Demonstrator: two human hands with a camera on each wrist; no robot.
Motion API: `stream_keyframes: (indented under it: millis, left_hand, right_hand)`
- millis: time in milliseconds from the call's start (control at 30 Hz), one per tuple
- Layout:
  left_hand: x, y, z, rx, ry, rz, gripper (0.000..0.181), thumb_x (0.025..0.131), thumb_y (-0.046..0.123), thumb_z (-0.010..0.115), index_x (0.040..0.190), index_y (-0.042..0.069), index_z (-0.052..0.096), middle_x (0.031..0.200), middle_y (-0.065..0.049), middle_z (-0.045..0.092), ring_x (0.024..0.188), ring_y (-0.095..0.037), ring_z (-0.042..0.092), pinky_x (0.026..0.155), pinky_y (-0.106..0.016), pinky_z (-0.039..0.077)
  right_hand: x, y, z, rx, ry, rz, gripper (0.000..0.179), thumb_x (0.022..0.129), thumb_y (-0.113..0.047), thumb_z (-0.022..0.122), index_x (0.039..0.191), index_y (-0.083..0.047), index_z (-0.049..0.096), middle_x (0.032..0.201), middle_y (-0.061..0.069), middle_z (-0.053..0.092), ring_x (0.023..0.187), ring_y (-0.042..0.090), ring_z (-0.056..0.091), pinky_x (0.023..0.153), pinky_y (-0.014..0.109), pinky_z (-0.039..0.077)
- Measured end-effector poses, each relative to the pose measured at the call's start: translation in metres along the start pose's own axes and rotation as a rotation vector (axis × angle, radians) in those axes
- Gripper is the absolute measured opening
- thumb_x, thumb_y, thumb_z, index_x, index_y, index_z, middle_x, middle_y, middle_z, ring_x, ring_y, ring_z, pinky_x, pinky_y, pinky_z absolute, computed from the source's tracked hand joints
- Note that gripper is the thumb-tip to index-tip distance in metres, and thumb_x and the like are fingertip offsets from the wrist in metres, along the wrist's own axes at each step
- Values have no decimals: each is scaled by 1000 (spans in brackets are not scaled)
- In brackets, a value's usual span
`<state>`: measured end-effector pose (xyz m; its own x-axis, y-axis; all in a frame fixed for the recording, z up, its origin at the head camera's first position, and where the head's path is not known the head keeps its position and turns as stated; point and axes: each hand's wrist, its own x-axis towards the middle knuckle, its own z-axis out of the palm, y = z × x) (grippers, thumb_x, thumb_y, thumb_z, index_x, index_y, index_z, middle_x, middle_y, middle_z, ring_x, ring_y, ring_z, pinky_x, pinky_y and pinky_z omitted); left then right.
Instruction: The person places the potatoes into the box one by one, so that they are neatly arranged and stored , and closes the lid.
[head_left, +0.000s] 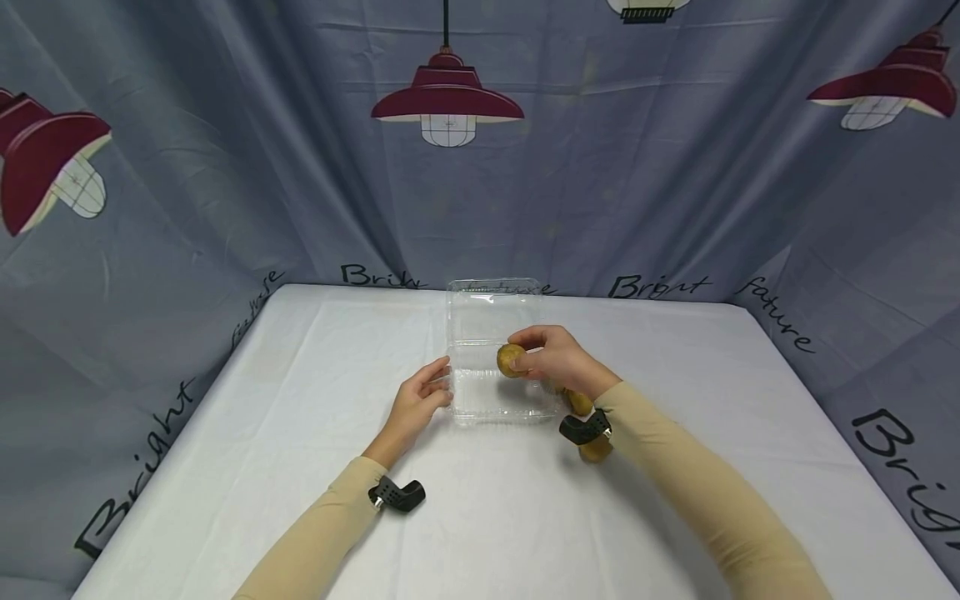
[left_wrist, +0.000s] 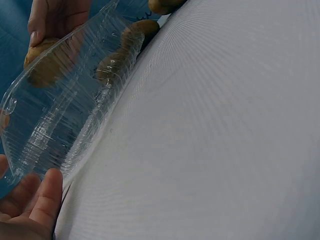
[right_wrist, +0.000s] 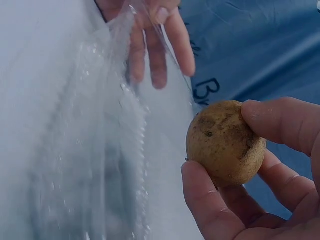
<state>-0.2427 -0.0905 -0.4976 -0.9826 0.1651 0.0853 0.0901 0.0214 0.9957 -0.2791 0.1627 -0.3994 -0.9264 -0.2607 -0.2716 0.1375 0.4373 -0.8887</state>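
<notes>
head, right hand (head_left: 558,360): pinching a potato (head_left: 507,361) over the clear box (head_left: 465,402)
head, left hand (head_left: 415,404): fingers extended at the box's left side
left wrist, loose potatoes (left_wrist: 150,27): beyond the box, topmost cut off
right wrist, box: cut off below

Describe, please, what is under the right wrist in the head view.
Potatoes show partly, on the white table; the black wrist camera and sleeve hide the rest of them.

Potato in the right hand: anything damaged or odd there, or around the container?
Dark patches mark the potato held in the right hand; dirt or blemish, can't tell. They stand out against its lighter skin. Otherwise nothing stands out: the clear container sits open, no spill visible.
</notes>
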Motion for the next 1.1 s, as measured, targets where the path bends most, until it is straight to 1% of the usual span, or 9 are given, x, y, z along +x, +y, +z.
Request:
stream_keyframes:
  millis: [67, 167, 367, 567, 733, 867, 1100]
  left_hand:
    - [0, 0, 0, 3, -4, 0, 64, 87, -6, 57, 150, -2, 46, 149, -27, 51, 132, -43, 54, 86, -12, 51]
    - [0, 1, 0, 2, -2, 0, 64, 87, -7, 57, 150, -2, 46, 149, -27, 51, 132, -43, 54, 87, -11, 51]
    - [0, 2, 0, -5, -2, -10, 65, 87, -7, 56, 151, -1, 46, 149, -27, 51, 132, -43, 54, 87, -10, 50]
    - [0, 2, 0, -3, -11, -14, 64, 88, -6, 56, 151, 0, 45, 150, -26, 50, 133, -42, 54, 88, -11, 50]
    - [0, 1, 0, -7, -13, -9, 64, 88, -6, 57, 151, 0, 46, 150, -26, 51, 134, -42, 54, 88, -11, 50]
    - [0, 1, 0, -3, -9, -9, 64, 88, -6, 56, 151, 0, 46, 150, -26, 51, 132, -42, 55, 87, -10, 50]
    - [0, 1, 0, -13, -13, -6, 64, 88, -6, 56, 151, -1, 46, 150, -26, 51, 131, -43, 55, 86, -11, 51]
  right_hand:
    - [4, 0, 6, 11, -5, 0, 48, 87, -5, 72, 133, 0, 61, 134, 20, 57, 103, 23, 66, 81, 33, 62]
    - [8, 0, 15, 15, -8, -1, 48, 86, -4, 73, 132, 0, 62, 132, 20, 58, 100, 22, 67, 79, 32, 62]
    - [11, -1, 31, -20, -19, -1, 46, 85, -6, 74, 129, -1, 65, 130, 19, 62, 91, 19, 67, 77, 34, 63]
    - [17, 1, 46, -42, -25, -14, 43, 83, -4, 75, 125, 0, 67, 124, 18, 65, 84, 16, 66, 68, 27, 60]
    - [18, 1, 56, -65, -29, -17, 42, 81, -3, 77, 122, 0, 69, 120, 17, 66, 84, 15, 63, 67, 29, 61]
    - [19, 0, 62, -111, -31, -14, 39, 81, -4, 78, 119, -2, 71, 115, 14, 67, 82, 14, 62, 66, 30, 60]
    - [22, 2, 69, -149, -34, 13, 38, 80, -4, 77, 117, -6, 73, 111, 10, 67, 83, 14, 62, 63, 26, 58]
